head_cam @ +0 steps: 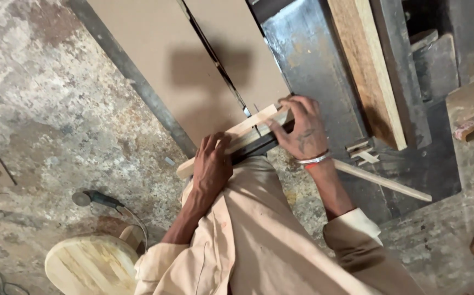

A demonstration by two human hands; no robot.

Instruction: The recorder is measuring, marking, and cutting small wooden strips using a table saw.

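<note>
A pale wooden strip [245,129] lies across the dark metal table [308,60] of a band saw, right at the thin saw blade [215,57]. My left hand [211,166] presses down on the strip's near end, fingers wrapped over it. At the far end, just past the blade, my right hand [300,127] grips the strip, with a metal bangle on the wrist. A light beige sleeve covers each forearm.
A long thin wooden stick [384,182] lies on the saw table to the right, beside small wood offcuts [363,153]. A wooden fence plank [365,65] runs along the table. A round wooden stool [92,265] and an angle grinder [97,199] sit on the worn concrete floor at left.
</note>
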